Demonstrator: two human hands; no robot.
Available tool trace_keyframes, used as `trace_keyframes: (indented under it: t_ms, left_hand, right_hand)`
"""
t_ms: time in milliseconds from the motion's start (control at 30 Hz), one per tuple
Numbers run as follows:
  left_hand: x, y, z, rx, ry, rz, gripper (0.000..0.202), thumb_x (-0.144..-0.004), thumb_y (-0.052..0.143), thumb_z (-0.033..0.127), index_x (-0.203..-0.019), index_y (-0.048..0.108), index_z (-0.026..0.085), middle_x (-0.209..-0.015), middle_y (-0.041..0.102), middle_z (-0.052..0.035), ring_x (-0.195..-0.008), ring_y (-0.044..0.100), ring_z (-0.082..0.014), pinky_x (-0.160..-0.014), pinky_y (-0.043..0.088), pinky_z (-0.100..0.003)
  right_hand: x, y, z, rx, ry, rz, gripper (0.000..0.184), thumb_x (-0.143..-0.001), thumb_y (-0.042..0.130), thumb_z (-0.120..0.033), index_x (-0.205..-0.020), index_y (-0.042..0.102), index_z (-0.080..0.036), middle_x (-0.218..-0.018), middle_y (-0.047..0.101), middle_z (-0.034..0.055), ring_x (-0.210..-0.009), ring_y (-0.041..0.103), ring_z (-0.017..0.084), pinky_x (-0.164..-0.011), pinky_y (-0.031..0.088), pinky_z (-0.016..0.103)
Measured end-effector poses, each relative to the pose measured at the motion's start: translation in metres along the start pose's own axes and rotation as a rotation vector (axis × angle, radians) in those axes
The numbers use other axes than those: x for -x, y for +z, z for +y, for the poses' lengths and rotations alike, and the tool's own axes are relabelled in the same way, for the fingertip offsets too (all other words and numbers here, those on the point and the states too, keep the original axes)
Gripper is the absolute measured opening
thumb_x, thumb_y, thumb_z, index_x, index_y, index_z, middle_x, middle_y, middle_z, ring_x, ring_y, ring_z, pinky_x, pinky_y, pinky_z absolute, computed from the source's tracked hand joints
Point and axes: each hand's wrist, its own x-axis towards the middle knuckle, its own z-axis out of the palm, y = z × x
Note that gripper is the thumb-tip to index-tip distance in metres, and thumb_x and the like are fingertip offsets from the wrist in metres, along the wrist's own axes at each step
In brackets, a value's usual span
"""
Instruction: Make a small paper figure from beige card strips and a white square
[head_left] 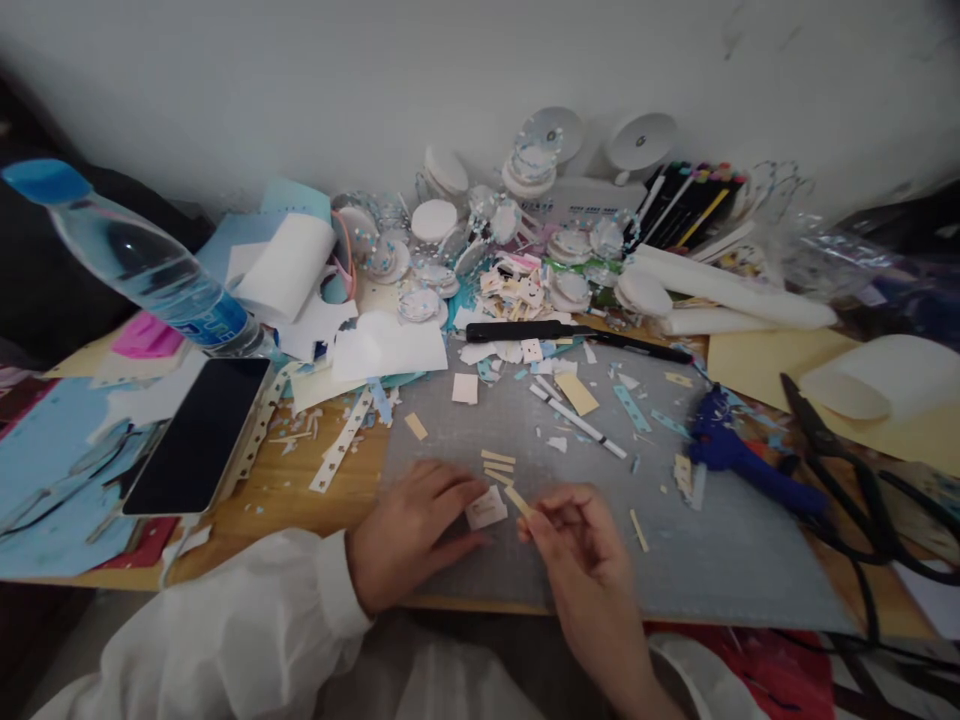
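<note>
My right hand (pixel 581 560) pinches a small pale yellow paper strip (pixel 516 499) between thumb and fingertips. Its free end points up and left over the grey mat. My left hand (pixel 416 530) lies low on the mat, thumb and index finger apart, with the index fingertip at the edge of a small whitish paper piece (pixel 488 509). A few short marks show on that piece. Just above it lie several short yellow strips (pixel 498 466). One more loose strip (pixel 639 530) rests to the right of my right hand.
The grey cutting mat (pixel 720 570) carries paper scraps and a striped white stick (pixel 577 420). Black tweezers (pixel 517 331) lie behind. A blue glue gun (pixel 757 470) and black scissors (pixel 847 460) are at right; a phone (pixel 202 435) and water bottle (pixel 150 265) at left.
</note>
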Motion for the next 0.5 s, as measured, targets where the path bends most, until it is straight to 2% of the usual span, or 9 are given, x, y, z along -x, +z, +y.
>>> trace_keyframes:
  t_ms: [100,200,267,333,400,500]
  left_hand:
    - [-0.003,-0.004,0.012,0.231,-0.061,0.093,0.026,-0.086,0.062,0.033,-0.107,0.062,0.017,-0.109,0.066,-0.011,-0.102,0.06,-0.0225,-0.087,0.05,-0.037]
    - [-0.007,-0.008,0.026,0.533,-0.238,0.178,0.014,-0.089,0.057,0.026,-0.094,0.067,0.017,-0.095,0.069,-0.0081,-0.09,0.064,-0.0175,-0.079,0.052,-0.029]
    - [-0.009,-0.009,0.031,0.637,-0.324,0.219,0.013,-0.089,0.057,0.025,-0.084,0.067,0.017,-0.086,0.069,-0.006,-0.082,0.064,-0.0158,-0.075,0.052,-0.027]
    - [-0.01,-0.01,0.03,0.714,-0.386,0.238,0.017,-0.09,0.055,0.026,-0.08,0.064,0.016,-0.081,0.068,-0.0048,-0.079,0.064,-0.0147,-0.073,0.051,-0.025]
    - [-0.01,-0.013,0.024,0.795,-0.432,0.228,0.021,-0.093,0.05,0.028,-0.081,0.062,0.016,-0.081,0.067,-0.0045,-0.079,0.064,-0.0141,-0.073,0.051,-0.025]
    - [-0.008,-0.018,0.014,0.854,-0.469,0.203,0.025,-0.094,0.046,0.032,-0.082,0.058,0.015,-0.079,0.066,-0.0042,-0.071,0.064,-0.0128,-0.068,0.051,-0.024]
  right_hand:
    - [0.001,0.012,-0.003,-0.033,-0.055,0.005,0.015,-0.085,0.06,-0.021,-0.081,0.046,-0.023,-0.073,0.057,-0.0029,-0.065,0.061,0.009,-0.06,0.054,0.019]
    - [0.004,0.022,-0.006,0.029,-0.132,-0.031,0.015,-0.086,0.057,-0.018,-0.08,0.044,-0.023,-0.074,0.057,-0.0019,-0.069,0.062,0.011,-0.062,0.055,0.02]
    - [0.004,0.022,-0.006,0.094,-0.196,-0.064,0.013,-0.086,0.055,-0.016,-0.082,0.045,-0.023,-0.077,0.058,-0.0008,-0.072,0.063,0.011,-0.064,0.055,0.022]
    - [0.001,0.012,-0.005,0.204,-0.273,-0.144,0.011,-0.086,0.054,-0.014,-0.085,0.048,-0.023,-0.081,0.06,0.0008,-0.076,0.064,0.013,-0.069,0.055,0.024]
    - [-0.005,-0.004,-0.004,0.387,-0.361,-0.282,0.01,-0.087,0.053,-0.014,-0.091,0.053,-0.023,-0.088,0.063,0.0029,-0.084,0.063,0.014,-0.075,0.054,0.027]
    - [-0.015,-0.027,-0.003,0.699,-0.506,-0.475,0.019,-0.088,0.053,-0.013,-0.104,0.058,-0.022,-0.102,0.064,0.0064,-0.098,0.06,0.018,-0.085,0.052,0.033]
